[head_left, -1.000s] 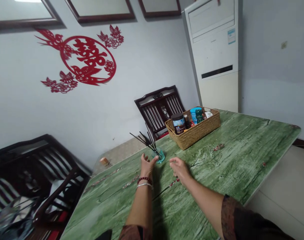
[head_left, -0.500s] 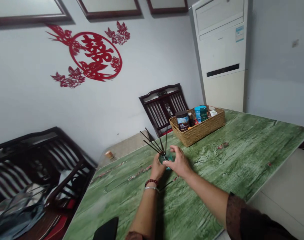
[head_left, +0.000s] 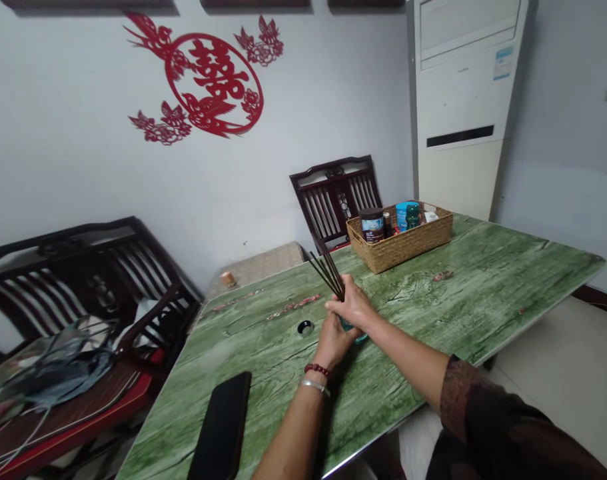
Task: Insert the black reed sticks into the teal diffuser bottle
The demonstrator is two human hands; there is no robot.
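My left hand (head_left: 334, 343) is closed around a small blue-green glass diffuser bottle (head_left: 359, 339) near the middle of the table. Only bits of the glass show between and below my hands. My right hand (head_left: 354, 305) grips a bunch of thin dark reed sticks (head_left: 328, 275) just above the bottle. The sticks lean up and to the left; their lower ends are hidden by my fingers. On the table to the left of my hands lies a small shiny black ring (head_left: 306, 327), apart from both.
The green marbled table (head_left: 263, 360) bears a black phone (head_left: 220, 427) at the near left. Behind my hands stands a wicker basket (head_left: 406, 248) holding jars and bottles. Dark wooden chairs (head_left: 336, 200) stand beyond, with a cloth-laden seat (head_left: 68, 380) at left.
The reed sticks were fanned out and are now bunched in my right hand, which has closed on them. The black ring now shows on the table. The view has shifted.
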